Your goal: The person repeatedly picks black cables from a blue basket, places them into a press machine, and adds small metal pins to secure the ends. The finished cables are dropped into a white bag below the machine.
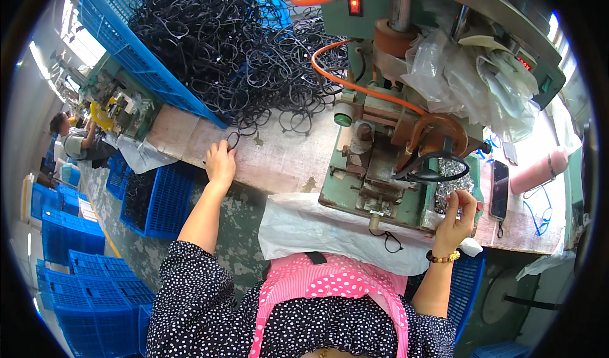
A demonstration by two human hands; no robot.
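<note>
My left hand is closed at the table's front edge, on a black eyeglass frame; one dark loop shows beyond the fingertips, and the hand covers most of the rest. At the front right of a green bench press, my right hand has thumb and fingers pinched together beside a tray of small silvery pieces. Whatever the pinch holds is too small to make out. Just above that hand, another black eyeglass frame sits at the press, near a curved brown part.
A large heap of black eyeglass frames spills from a blue crate onto the table. Orange hoses and plastic bags hang about the press. A phone and pink bottle lie right. Someone sits far left.
</note>
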